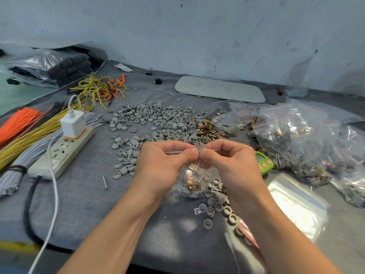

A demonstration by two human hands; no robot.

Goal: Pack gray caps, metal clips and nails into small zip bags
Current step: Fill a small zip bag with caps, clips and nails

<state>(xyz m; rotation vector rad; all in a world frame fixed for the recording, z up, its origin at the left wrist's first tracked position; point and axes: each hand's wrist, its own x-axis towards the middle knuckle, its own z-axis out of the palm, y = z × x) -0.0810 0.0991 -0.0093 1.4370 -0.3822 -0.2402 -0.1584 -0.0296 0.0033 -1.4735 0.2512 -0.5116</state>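
1. Far L edge: wire bundles (25, 135) (orange, yellow, gray) run off the table side.
2. Just R of them: power strip (61, 153) w/ white charger (73, 123) plugged in; its cable drops over the front edge of the gray mat (88, 204).
3. Open room: bare mat btwn the power strip and the L forearm, w/ only one loose nail (104, 182) lying there.
4. Center back: wide pile of gray caps (154, 119), reaching down to just behind the hands.
5. L hand (164, 161): thumb & forefinger pinch the top strip of a small zip bag (199, 180).
6. The bag hangs btwn both hands, low over the mat; inside are caps, brass-colored clips and a few nails.
7. R hand (231, 163): pinches the same top strip, thumb tip right beside the L thumb.
8. More caps lie loose on the mat below the bag, near the R forearm.
9. Behind the R hand: heap of metal clips (207, 128), touching the cap pile's R side.
10. Green timer (263, 162) peeks out just R of the R hand.
11. R side: filled bags (296, 135) piled up, red seal strips, same mix inside.
12. Front R: stack of flat empty bags (294, 204) by the R forearm.
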